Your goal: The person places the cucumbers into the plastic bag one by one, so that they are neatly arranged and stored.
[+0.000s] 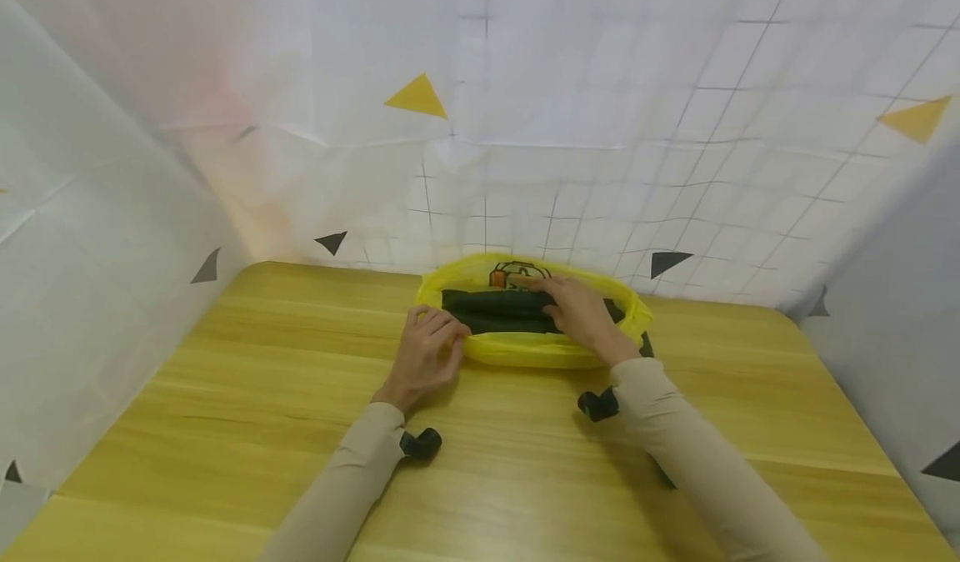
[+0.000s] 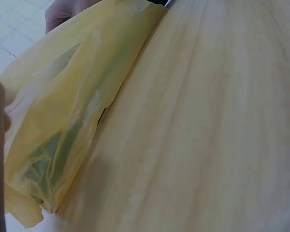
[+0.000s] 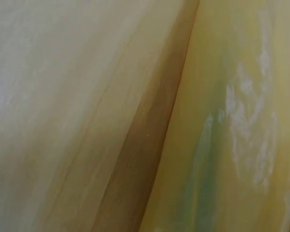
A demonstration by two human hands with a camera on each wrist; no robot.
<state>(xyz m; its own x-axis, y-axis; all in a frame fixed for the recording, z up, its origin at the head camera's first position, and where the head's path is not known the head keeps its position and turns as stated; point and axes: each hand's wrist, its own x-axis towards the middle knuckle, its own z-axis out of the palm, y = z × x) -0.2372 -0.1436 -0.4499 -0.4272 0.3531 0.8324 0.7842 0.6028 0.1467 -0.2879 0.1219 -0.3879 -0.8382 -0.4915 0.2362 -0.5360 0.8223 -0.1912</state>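
A yellow plastic bag (image 1: pixel 540 352) lies on the table with its wide mouth spread open. Inside it is a dark bundle (image 1: pixel 491 305), long and folded-looking; its exact kind cannot be told. My left hand (image 1: pixel 427 352) pinches the bag's rim at the near left corner. Over the mouth, my right hand (image 1: pixel 583 312) reaches in from the right, index finger stretched out and thumb at the dark bundle. In the left wrist view the thin bag (image 2: pixel 92 92) lets a greenish shape show through. Its side (image 3: pixel 246 135) fills much of the right wrist view.
The wooden table (image 1: pixel 495 487) runs back to a white sheet wall (image 1: pixel 360 187) with grid lines and triangles, close behind the bag. More sheeting stands at both sides. Black wrist devices (image 1: pixel 422 444) sit under the sleeves.
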